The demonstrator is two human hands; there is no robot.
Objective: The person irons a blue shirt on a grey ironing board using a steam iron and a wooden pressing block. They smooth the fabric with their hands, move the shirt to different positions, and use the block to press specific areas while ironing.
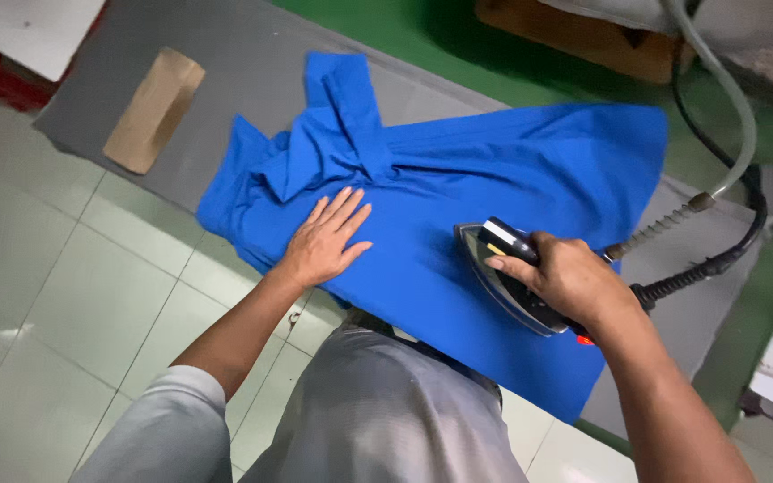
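We see a long grey padded ironing board with a bright blue cotton garment spread across it. Our right hand is wrapped tight around the grey steam iron resting on the cloth; our left hand lies flat, fingers spread, pressing the fabric.

Shirt lies across surface. Steam iron on shirt, right half; left hand flat on shirt, left of iron. Cardboard piece on surface, left of shirt. Hoses trail right of iron.
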